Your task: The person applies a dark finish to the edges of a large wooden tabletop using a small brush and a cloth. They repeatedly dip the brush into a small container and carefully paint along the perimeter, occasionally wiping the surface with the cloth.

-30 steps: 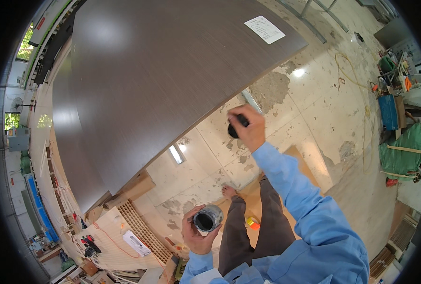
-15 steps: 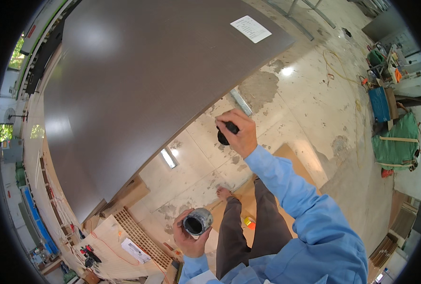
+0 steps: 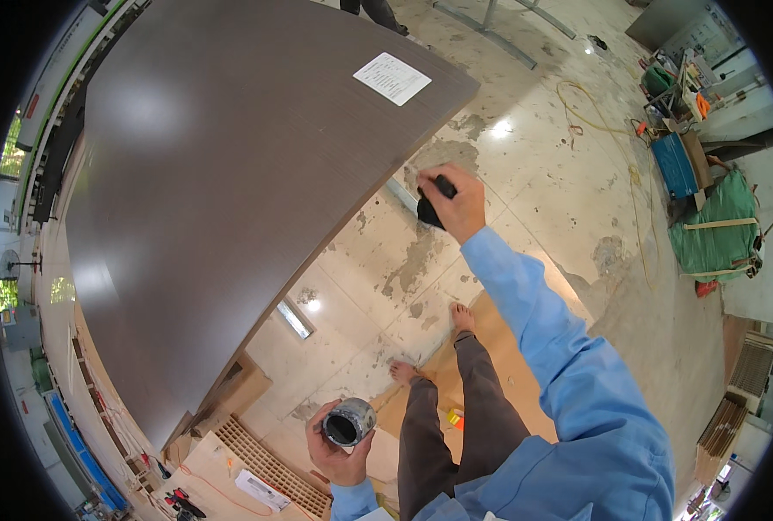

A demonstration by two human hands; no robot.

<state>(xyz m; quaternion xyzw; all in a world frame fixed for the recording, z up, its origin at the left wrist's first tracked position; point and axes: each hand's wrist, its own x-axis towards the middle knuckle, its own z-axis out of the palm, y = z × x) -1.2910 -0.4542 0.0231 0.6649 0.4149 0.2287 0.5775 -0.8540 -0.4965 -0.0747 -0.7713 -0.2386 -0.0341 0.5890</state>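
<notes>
The pale, patchily worn floor (image 3: 534, 217) is being covered at the upper left by a broad dark brown panel (image 3: 230, 174), whose straight near edge is slanting down from upper right to lower left. Beyond its far edge, part of another person's dark-clothed leg (image 3: 379, 12) is being seen. A brown sheet (image 3: 499, 360) is lying on the floor, partly hidden by the wearer's legs. At the right, a green bundle (image 3: 708, 247) is being bound by pale straps, and a blue box (image 3: 671, 165) is standing just beside it. A pale lattice (image 3: 265, 469) is lying at the lower left. Near the panel's right corner, a white printed sheet (image 3: 393, 79) is resting on the dark surface.

The left hand (image 3: 339, 460) is being kept low, left of the legs, its fingers and thumb being curled around a smeared jar (image 3: 365, 417); the open mouth is being turned upward, and the inside is showing dark. The right hand (image 3: 460, 201) is being extended near the panel's edge, its fingers being closed on a black tool (image 3: 429, 214), whose kind cannot be told. Between the legs, a small yellow-and-orange object (image 3: 456, 419) is lying on the brown sheet.
</notes>
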